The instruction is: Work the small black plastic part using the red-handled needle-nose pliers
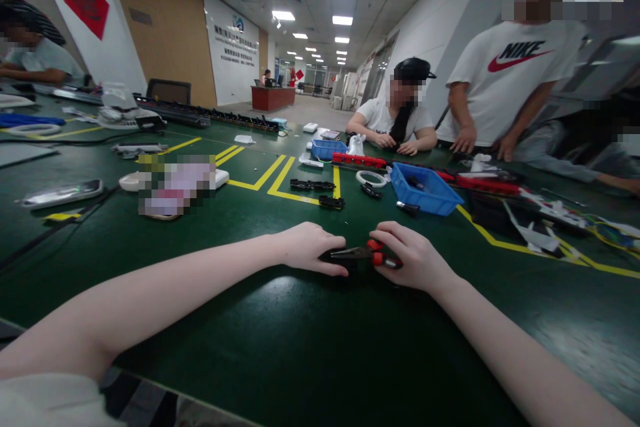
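Low over the green table (280, 353), my right hand (413, 253) is closed around the red-and-black handles of needle-nose pliers (357, 253). The plier jaws point left, toward my left hand (314, 250). Between its thumb and fingers, my left hand grips a small black part (327, 256), mostly hidden by the fingers. The jaw tips reach this part; whether they clamp it I cannot tell. Beyond my hands, similar-looking black parts (313, 185) lie inside a yellow tape outline, with another black piece (331, 202) at its near edge.
A blue bin (425, 188) holding dark pieces stands beyond my right hand, beside a white cable coil (371, 178). Leftward lie a blurred-out phone (177, 190) and a silver device (63, 193). Long red strips (360, 161) lie farther back. Other people sit and stand across the table.
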A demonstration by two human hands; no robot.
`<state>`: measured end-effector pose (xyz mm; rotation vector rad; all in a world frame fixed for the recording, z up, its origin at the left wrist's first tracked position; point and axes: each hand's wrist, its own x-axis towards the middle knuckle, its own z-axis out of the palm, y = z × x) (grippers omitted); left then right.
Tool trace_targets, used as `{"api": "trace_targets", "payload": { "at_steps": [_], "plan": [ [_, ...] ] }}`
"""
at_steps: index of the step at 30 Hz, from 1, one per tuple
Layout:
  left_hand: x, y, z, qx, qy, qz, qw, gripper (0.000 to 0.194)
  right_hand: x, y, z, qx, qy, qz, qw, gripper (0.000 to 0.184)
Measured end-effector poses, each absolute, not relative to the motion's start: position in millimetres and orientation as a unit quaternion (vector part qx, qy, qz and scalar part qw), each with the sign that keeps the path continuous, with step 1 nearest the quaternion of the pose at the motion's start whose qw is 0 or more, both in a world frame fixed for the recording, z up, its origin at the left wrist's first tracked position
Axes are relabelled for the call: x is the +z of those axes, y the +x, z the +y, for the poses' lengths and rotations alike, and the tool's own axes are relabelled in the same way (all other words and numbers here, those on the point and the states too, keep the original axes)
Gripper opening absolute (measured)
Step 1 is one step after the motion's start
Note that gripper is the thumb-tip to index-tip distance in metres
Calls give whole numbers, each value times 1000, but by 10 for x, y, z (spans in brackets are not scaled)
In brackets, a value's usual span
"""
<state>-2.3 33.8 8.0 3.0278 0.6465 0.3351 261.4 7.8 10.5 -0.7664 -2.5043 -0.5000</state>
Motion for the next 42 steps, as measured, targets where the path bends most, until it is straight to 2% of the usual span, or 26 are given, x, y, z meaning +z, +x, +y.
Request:
{"api": "trace_targets", "payload": {
  "at_steps": [11,42],
  "plan": [
    [80,-29,333,111,973,201,28,41,102,2565,36,-181,-284,-913,230,28],
    [55,-18,333,117,969,215,31,43,91,2563,61,-158,-302,-909,239,31]
  ]
}}
